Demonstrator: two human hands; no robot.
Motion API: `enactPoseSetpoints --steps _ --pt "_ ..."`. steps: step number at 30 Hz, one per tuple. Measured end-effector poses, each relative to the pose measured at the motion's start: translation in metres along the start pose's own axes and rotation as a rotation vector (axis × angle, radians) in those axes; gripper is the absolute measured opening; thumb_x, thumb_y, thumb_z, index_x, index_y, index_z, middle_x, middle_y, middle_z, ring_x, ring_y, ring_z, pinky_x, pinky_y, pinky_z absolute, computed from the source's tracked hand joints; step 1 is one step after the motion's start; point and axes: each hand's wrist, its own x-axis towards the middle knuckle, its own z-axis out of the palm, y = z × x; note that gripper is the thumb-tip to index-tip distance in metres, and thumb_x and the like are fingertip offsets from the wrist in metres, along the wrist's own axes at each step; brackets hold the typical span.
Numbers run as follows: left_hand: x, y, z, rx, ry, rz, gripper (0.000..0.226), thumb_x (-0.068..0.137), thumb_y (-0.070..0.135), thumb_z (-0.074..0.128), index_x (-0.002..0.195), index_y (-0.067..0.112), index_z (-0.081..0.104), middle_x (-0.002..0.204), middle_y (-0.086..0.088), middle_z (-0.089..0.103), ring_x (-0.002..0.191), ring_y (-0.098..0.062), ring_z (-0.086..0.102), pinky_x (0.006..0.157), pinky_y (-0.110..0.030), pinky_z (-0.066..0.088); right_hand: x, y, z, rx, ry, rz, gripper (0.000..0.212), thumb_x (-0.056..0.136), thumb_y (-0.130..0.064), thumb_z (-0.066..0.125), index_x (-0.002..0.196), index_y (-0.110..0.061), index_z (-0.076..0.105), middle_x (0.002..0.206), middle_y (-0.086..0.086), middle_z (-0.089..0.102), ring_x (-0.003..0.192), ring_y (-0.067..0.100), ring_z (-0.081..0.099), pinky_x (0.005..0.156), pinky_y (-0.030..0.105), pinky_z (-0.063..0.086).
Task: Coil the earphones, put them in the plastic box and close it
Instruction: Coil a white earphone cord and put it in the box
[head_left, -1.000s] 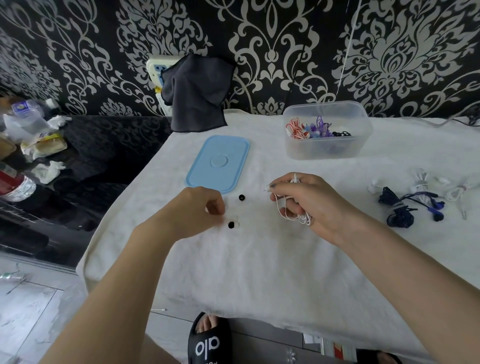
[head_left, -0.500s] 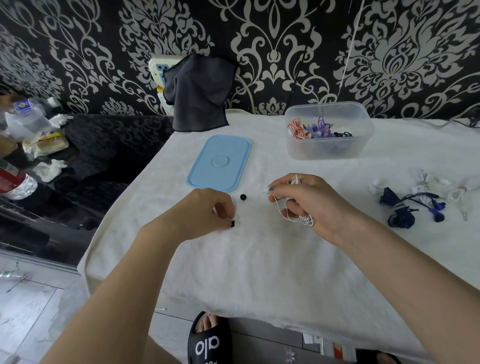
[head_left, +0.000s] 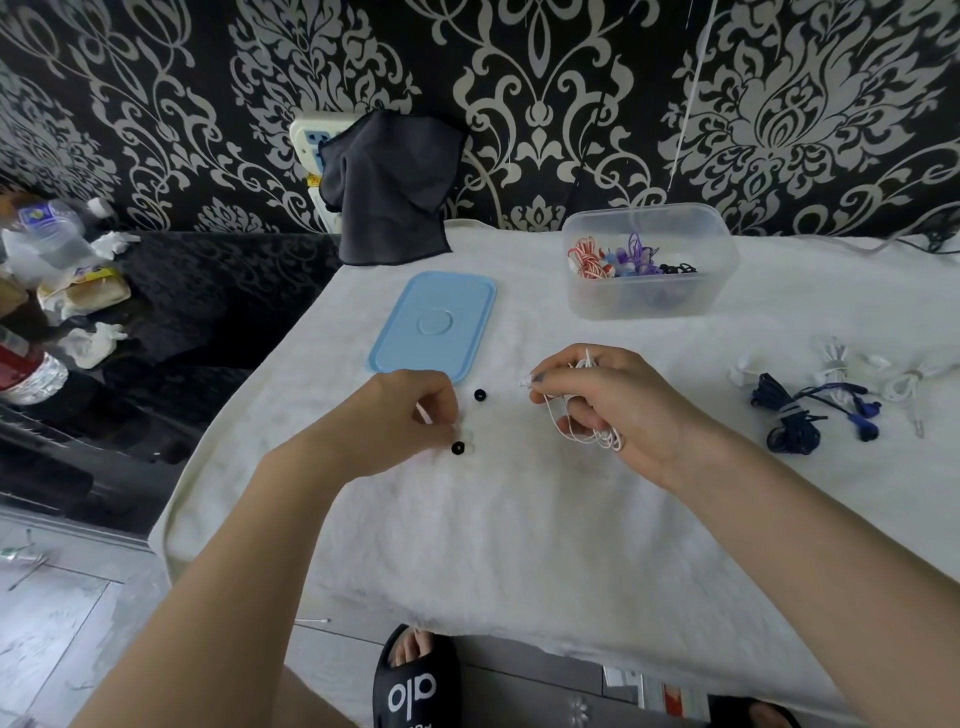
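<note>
My right hand (head_left: 613, 410) is gripping the white earphones (head_left: 587, 431), fingers curled round a loose bundle of cable whose loops are hanging out below my palm; a short white end is poking out past my thumb toward 9 o'clock. My left hand (head_left: 400, 421) is sitting just beside it at 9 o'clock, fingertips pinched together over a small black ear tip (head_left: 458, 448) lying on the white cloth (head_left: 519, 519); I think I am pinching a thin white piece there, but it is too small to be sure. A second black ear tip (head_left: 479, 395) is lying between my two hands, nearer the left. The plastic box (head_left: 649, 260) is standing open at about 12 o'clock from my right hand, well apart, with coiled sets already inside. The blue lid (head_left: 434, 325) is lying flat at 12 o'clock from my left hand, near it. So the right hand is nearer the box, the left nearer the lid. More earphones (head_left: 810, 415) are waiting at 3 o'clock.
</note>
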Motion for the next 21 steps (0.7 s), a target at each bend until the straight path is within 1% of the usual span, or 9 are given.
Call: enactPoseSetpoints --steps 3,5,7,10,12,14,17,19,21 --pt "-0.001 0.013 0.0 -0.181 0.076 0.053 0.013 0.091 0.016 0.072 0.089 0.022 0.06 0.082 0.005 0.069 0.065 -0.008 0.064 0.063 -0.025 0.054 -0.003 -0.003 0.002 -0.001 -0.025 -0.026 0.004 0.086 -0.006 0.068 0.088 -0.008 0.071 0.092 0.018 0.074 0.043 0.01 0.031 0.063 0.028 0.048" --pt "0.001 0.024 0.002 -0.292 0.097 0.119 0.013 0.093 0.013 0.072 0.091 0.016 0.059 0.079 0.004 0.069 0.069 -0.019 0.067 0.071 -0.032 0.058 -0.006 -0.006 0.004 -0.001 -0.05 -0.049 0.006 0.086 -0.004 0.068 0.088 -0.009 0.071 0.091 0.018 0.075 0.041 0.009 0.032 0.065 0.03 0.049" --pt "0.002 0.033 0.006 -0.357 0.099 0.166 0.012 0.093 0.007 0.071 0.09 0.01 0.06 0.074 0.006 0.067 0.069 -0.022 0.068 0.074 -0.034 0.059 -0.009 -0.009 0.007 -0.021 -0.069 -0.077 0.007 0.087 -0.004 0.067 0.09 -0.009 0.071 0.085 0.016 0.074 0.041 0.008 0.034 0.065 0.03 0.05" --pt "0.004 0.039 0.01 -0.391 0.09 0.172 0.012 0.092 0.005 0.072 0.089 0.009 0.06 0.073 0.009 0.069 0.068 -0.012 0.068 0.075 -0.032 0.058 -0.012 -0.01 0.008 -0.075 -0.05 -0.121 0.007 0.088 -0.004 0.067 0.093 -0.006 0.071 0.08 0.01 0.071 0.039 0.003 0.046 0.065 0.031 0.049" --pt "0.004 0.04 0.01 -0.395 0.095 0.167 0.011 0.092 0.006 0.072 0.089 0.011 0.061 0.075 0.006 0.071 0.072 -0.016 0.071 0.08 -0.035 0.059 -0.013 -0.011 0.007 -0.103 -0.02 -0.147 0.006 0.088 -0.005 0.068 0.093 -0.005 0.071 0.079 0.009 0.071 0.041 0.0 0.051 0.066 0.033 0.048" --pt "0.005 0.041 0.011 -0.402 0.103 0.169 0.01 0.093 0.008 0.072 0.09 0.012 0.063 0.078 0.002 0.073 0.078 -0.024 0.074 0.084 -0.039 0.06 -0.012 -0.011 0.006 -0.105 0.004 -0.159 0.006 0.087 -0.004 0.068 0.093 -0.005 0.071 0.073 0.005 0.069 0.042 -0.001 0.052 0.065 0.033 0.048" --pt "0.006 0.043 0.01 -0.45 0.11 0.152 0.008 0.093 0.007 0.071 0.091 0.011 0.064 0.08 0.0 0.073 0.079 -0.023 0.074 0.082 -0.033 0.062 -0.009 -0.009 0.004 -0.117 0.025 -0.159 0.005 0.086 -0.006 0.069 0.09 -0.007 0.071 0.062 -0.003 0.066 0.044 0.002 0.051 0.066 0.035 0.049" --pt "0.006 0.045 0.01 -0.485 0.105 0.136 0.007 0.094 0.006 0.07 0.093 0.009 0.064 0.081 0.0 0.072 0.077 -0.017 0.073 0.08 -0.026 0.06 -0.009 -0.008 0.002 -0.133 0.034 -0.153 0.004 0.084 -0.01 0.071 0.088 -0.01 0.072 0.065 -0.001 0.068 0.046 0.008 0.051 0.069 0.04 0.049" --pt "0.006 0.047 0.009 -0.502 0.101 0.133 0.006 0.094 0.006 0.07 0.094 0.009 0.064 0.082 -0.001 0.072 0.077 -0.015 0.073 0.079 -0.024 0.059 -0.009 -0.007 0.001 -0.132 0.037 -0.15 0.004 0.083 -0.011 0.071 0.087 -0.012 0.072 0.072 0.004 0.071 0.045 0.009 0.05 0.07 0.041 0.049"
